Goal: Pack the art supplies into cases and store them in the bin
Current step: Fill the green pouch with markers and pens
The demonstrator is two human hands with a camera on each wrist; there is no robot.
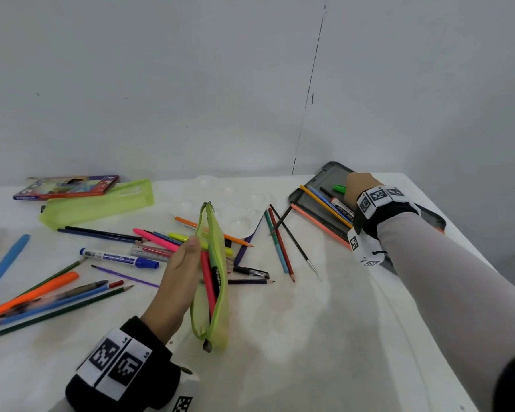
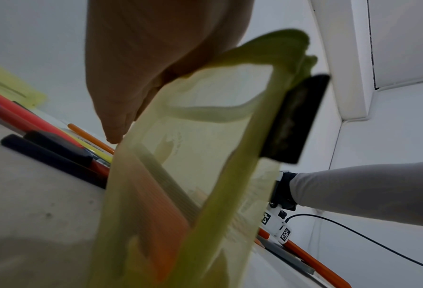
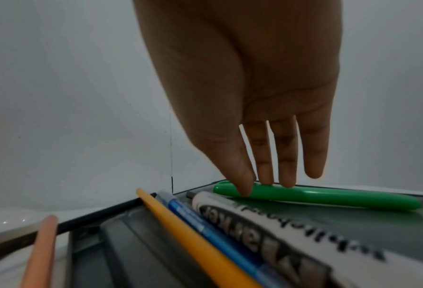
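Note:
My left hand [image 1: 181, 269] grips an unzipped lime-green mesh pencil pouch [image 1: 213, 281] upright on the white table; a red pen and a dark highlighter stick up inside it. In the left wrist view the pouch [image 2: 200, 175] fills the frame beside my left hand [image 2: 141, 78]. Far right, my right hand [image 1: 359, 185] reaches into a grey tin case [image 1: 318, 179]. In the right wrist view its straight fingertips [image 3: 244, 187] touch a green highlighter [image 3: 328, 196] lying in the case [image 3: 353, 220], beside a white marker [image 3: 267, 224], a blue pen [image 3: 193, 218] and a yellow pencil [image 3: 180, 224].
Many loose pencils, pens and markers [image 1: 113, 257] lie scattered over the left and middle of the table. A second lime-green pouch [image 1: 98, 203] and a coloured pencil box [image 1: 69, 187] sit at the back left. A clear paint palette [image 1: 235, 209] lies behind the pouch. The table edge runs along the right.

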